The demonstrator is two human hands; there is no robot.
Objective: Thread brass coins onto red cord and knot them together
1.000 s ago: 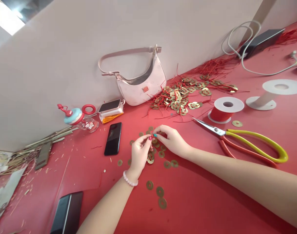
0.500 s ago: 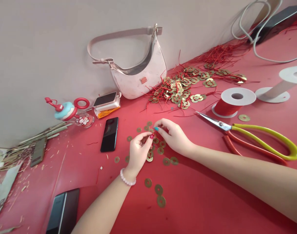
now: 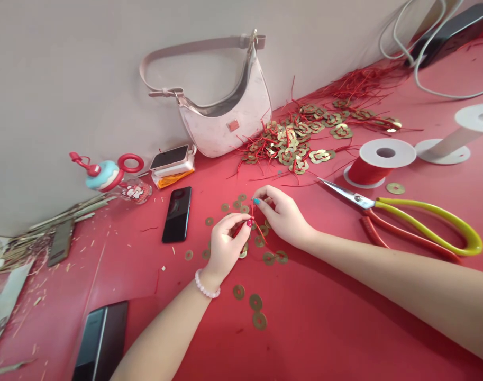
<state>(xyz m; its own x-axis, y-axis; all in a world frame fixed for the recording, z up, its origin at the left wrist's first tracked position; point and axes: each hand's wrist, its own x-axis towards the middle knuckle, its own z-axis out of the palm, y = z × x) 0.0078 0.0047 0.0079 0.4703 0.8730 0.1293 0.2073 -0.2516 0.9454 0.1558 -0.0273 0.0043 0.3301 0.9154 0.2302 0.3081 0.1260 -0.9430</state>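
My left hand (image 3: 225, 243), with a bead bracelet at the wrist, is closed in a pinch over loose brass coins (image 3: 255, 302) scattered on the red table (image 3: 344, 317). My right hand (image 3: 283, 217) faces it, fingers pinched. A thin red cord (image 3: 259, 235) runs between the two hands. Both seem to hold the cord and a coin where the fingertips meet; the coin itself is mostly hidden.
A pile of coins tied with red cord (image 3: 300, 140) lies beyond the hands, near a pink handbag (image 3: 225, 114). Yellow-and-red scissors (image 3: 416, 222) and a red cord spool (image 3: 374, 164) lie right. A black phone (image 3: 177, 213), small toy (image 3: 110, 177) and dark box (image 3: 100, 341) lie left.
The view has shifted, so everything sits slightly higher. My hands stay together over the coins, and the red cord now shows between them.
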